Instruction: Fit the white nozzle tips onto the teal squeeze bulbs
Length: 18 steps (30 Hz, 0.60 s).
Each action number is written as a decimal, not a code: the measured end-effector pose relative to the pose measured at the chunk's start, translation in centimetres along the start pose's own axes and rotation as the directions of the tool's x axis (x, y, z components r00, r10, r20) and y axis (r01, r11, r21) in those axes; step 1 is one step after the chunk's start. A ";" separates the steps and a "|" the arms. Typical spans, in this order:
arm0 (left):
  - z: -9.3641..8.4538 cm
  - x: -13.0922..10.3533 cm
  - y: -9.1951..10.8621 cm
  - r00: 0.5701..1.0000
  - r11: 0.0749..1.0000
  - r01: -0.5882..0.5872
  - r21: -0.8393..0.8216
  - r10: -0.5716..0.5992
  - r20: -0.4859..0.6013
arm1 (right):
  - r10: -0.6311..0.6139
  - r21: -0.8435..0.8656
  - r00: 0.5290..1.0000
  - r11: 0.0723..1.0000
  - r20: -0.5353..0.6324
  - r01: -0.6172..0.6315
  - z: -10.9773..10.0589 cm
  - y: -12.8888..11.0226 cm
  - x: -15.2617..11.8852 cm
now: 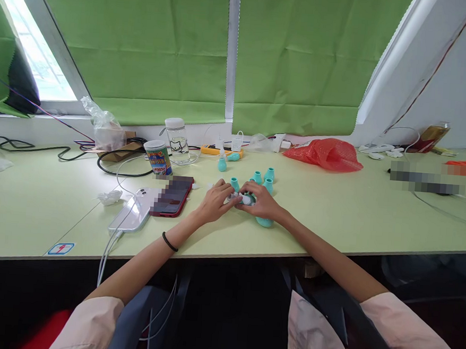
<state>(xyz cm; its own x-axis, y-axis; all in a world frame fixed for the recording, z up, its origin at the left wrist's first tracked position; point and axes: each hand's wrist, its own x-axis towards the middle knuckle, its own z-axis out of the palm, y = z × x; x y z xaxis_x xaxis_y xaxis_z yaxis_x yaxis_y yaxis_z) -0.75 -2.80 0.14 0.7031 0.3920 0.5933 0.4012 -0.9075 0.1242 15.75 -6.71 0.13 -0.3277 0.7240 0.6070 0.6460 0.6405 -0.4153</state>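
Observation:
My left hand [216, 201] and my right hand [260, 200] meet over the table, fingers closed around small pieces. Between them is a white and clear nozzle piece [246, 199], held by the right fingers; the left fingertips pinch its clear end. Several teal bottles stand close by: one [234, 183] just behind the hands, others [270, 174] behind the right hand. A larger teal piece [264, 222] lies partly under the right hand. Farther back, a teal bottle with a clear top [222, 160] stands upright.
Two phones [172, 196] [133, 209] lie left of my hands, a cable across one. Behind them are a printed can [158, 157] and a clear jar [177, 141]. A red bubble-wrap bag [326, 154] lies at the back right, near the green blinds [305, 57].

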 end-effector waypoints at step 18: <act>0.5 0.0 -0.1 0.987 0.958 0.057 -0.282 -0.096 -0.126 | 0.320 0.304 0.931 0.917 -0.177 -0.258 1.2 1.0 0.1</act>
<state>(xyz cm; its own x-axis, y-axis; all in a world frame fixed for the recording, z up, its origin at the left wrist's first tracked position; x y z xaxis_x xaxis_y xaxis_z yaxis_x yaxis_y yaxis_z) -0.50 -2.59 -0.22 0.5817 0.4553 0.6740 0.2593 -0.8892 0.3769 15.50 -5.68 -1.01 0.0238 0.8338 0.5516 0.4676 0.4784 -0.7433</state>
